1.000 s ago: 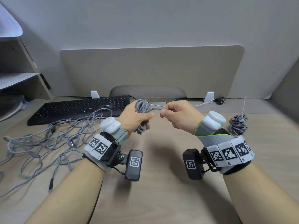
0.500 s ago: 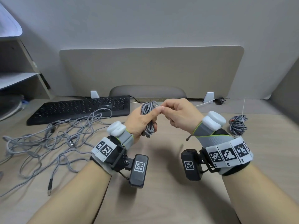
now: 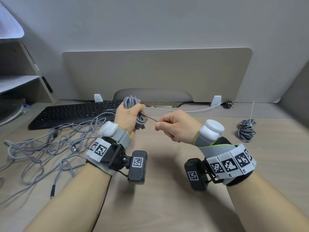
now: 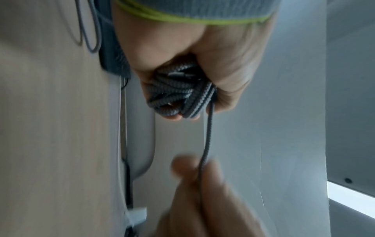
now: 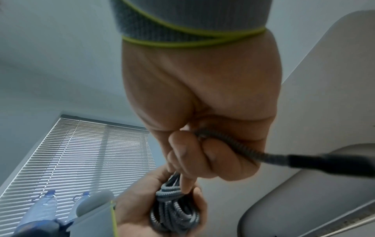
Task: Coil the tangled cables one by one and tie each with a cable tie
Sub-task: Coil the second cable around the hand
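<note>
My left hand (image 3: pixel 127 120) grips a coil of grey braided cable (image 3: pixel 131 102) upright above the desk; the left wrist view shows the coil (image 4: pixel 178 93) bunched in its curled fingers. A short stretch of the same cable (image 3: pixel 151 118) runs taut to my right hand (image 3: pixel 175 128), which pinches it just right of the coil. In the right wrist view the cable passes through the right hand's curled fingers (image 5: pixel 188 152) and ends in a black plug (image 5: pixel 324 162). A tangle of loose grey cables (image 3: pixel 50 143) lies on the desk at left.
A coiled cable (image 3: pixel 246 129) with a white cable tie (image 3: pixel 252 111) sticking up lies on the desk at right. A black keyboard (image 3: pixel 75 113) sits behind the tangle. A beige divider panel (image 3: pixel 157 72) stands at the back and a shelf (image 3: pixel 25 72) at left.
Half a second ago both hands met at the coil. My right hand has since drawn back to the right, pulling the cable end taut, and the left hand has lifted the coil slightly.
</note>
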Demonstrator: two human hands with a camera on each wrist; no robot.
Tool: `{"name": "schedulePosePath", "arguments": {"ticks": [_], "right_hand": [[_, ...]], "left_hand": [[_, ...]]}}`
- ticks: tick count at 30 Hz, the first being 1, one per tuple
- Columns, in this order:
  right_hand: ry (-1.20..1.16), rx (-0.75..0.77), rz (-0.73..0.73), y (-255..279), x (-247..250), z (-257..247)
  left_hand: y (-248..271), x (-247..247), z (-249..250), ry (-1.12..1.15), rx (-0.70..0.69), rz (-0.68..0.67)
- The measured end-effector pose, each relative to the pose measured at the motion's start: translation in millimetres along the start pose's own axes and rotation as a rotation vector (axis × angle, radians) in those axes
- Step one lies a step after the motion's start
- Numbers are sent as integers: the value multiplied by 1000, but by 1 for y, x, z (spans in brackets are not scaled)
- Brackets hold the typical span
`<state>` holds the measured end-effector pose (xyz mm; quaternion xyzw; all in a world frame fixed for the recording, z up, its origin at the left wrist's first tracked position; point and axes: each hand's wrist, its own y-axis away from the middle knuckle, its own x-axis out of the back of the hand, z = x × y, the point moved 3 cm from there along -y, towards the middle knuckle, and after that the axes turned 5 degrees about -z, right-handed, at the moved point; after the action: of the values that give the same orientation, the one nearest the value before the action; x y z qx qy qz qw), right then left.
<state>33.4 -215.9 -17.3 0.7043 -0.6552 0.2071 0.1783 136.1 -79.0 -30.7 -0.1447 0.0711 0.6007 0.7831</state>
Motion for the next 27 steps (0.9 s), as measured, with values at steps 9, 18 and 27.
{"name": "schedulePosePath", "arguments": {"ticks": [9, 18, 27], "right_hand": [[3, -90, 32, 1, 23, 13], [40, -31, 79, -1, 26, 11], [51, 6, 178, -1, 30, 10]], "left_hand": [[-19, 34, 30, 35, -99, 79], [14, -15, 18, -252, -41, -356], [32, -33, -3, -343, 78, -499]]}}
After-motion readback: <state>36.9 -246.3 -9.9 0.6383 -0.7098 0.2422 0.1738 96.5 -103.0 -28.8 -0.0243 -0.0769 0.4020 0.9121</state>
